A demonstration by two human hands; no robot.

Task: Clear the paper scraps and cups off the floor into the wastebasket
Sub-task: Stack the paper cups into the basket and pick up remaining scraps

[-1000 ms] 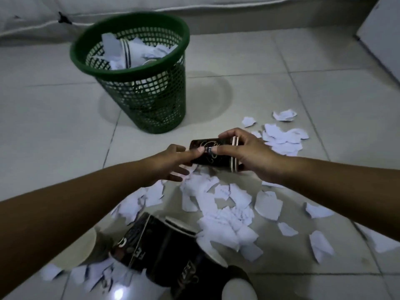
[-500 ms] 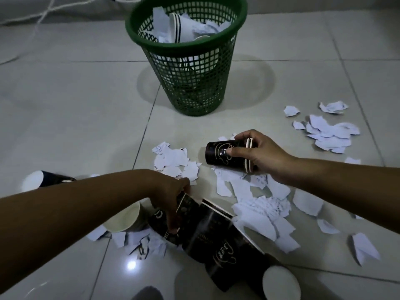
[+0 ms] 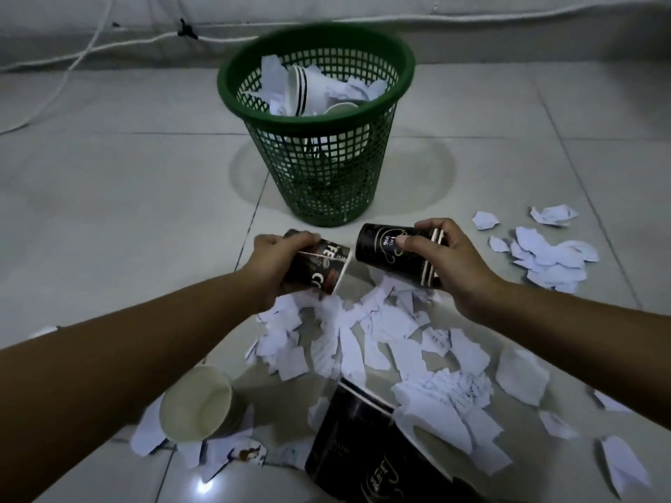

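A green mesh wastebasket point(image 3: 316, 183) stands on the tiled floor ahead, holding paper and a white cup. My left hand point(image 3: 274, 263) grips a black paper cup point(image 3: 321, 270) on its side, mouth toward the right. My right hand point(image 3: 446, 265) holds a second black cup stack point(image 3: 385, 252), its base pointing at the first cup's mouth. Both are held just above a heap of white paper scraps point(image 3: 366, 343). Nearer me lie a cream-lined cup point(image 3: 196, 406) and black cups point(image 3: 366, 451) on the floor.
Another cluster of paper scraps point(image 3: 548, 254) lies to the right of the basket. White cords point(image 3: 72, 63) run along the wall base at the back left. Loose scraps point(image 3: 617, 462) are scattered at the lower right.
My left hand has lifted a black cup from the floor pile and brought it up beside the cup in my right hand. The view has tilted back so the basket sits farther off.
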